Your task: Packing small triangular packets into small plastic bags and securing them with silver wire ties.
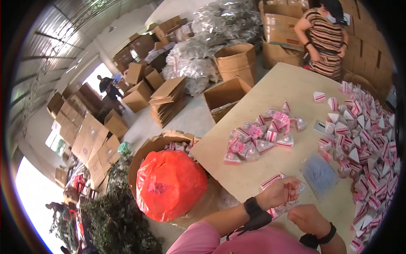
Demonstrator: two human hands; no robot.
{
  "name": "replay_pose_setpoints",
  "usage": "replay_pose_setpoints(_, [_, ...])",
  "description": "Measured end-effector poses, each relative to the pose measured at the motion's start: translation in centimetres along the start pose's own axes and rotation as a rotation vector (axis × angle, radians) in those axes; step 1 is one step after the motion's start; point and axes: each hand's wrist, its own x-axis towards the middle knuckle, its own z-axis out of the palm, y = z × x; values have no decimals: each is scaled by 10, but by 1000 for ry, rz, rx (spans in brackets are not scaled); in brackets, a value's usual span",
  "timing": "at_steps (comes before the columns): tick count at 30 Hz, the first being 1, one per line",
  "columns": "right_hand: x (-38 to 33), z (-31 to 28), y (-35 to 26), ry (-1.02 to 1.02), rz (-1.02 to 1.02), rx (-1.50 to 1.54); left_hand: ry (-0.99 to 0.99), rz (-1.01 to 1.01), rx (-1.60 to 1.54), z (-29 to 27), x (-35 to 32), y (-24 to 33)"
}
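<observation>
My left hand (280, 193), a black band on its wrist, is closed in a pinch at the table's near edge. My right hand (308, 218) is curled closed just below and to its right. What the fingers of either hand hold is too small to make out. Small clear packets with pink-and-white striped ends (277, 210) lie under and between the hands, partly hidden by them. Just beyond lies a clear bag of fine pale-blue strands (320, 174). A group of clear-and-pink packets (255, 143) sits farther off on the table.
A large heap of pink-and-white packets (374, 169) covers the table's right side. Left of the table (270, 93), a carton (139, 163) holds a red plastic bag (171, 186). A person in a striped top (325, 40) stands at the far end. Open boxes (226, 98) stand beyond.
</observation>
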Motion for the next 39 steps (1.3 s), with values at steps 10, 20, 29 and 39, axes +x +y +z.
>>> replay_pose_setpoints(10, [-6, 27, 65, 75, 68, 61, 360, 787, 2175, 16, -28, -18])
replay_pose_setpoints(20, [21, 18, 79, 284, 20, -167, -23, 142, 1586, 5, -17, 6])
replay_pose_setpoints(29, [32, 24, 94, 617, 87, 48, 575, 229, 843, -5, 2, -5])
replay_pose_setpoints(39, [44, 57, 81, 587, 190, 920, 727, 620, 1331, 14, 8, -26])
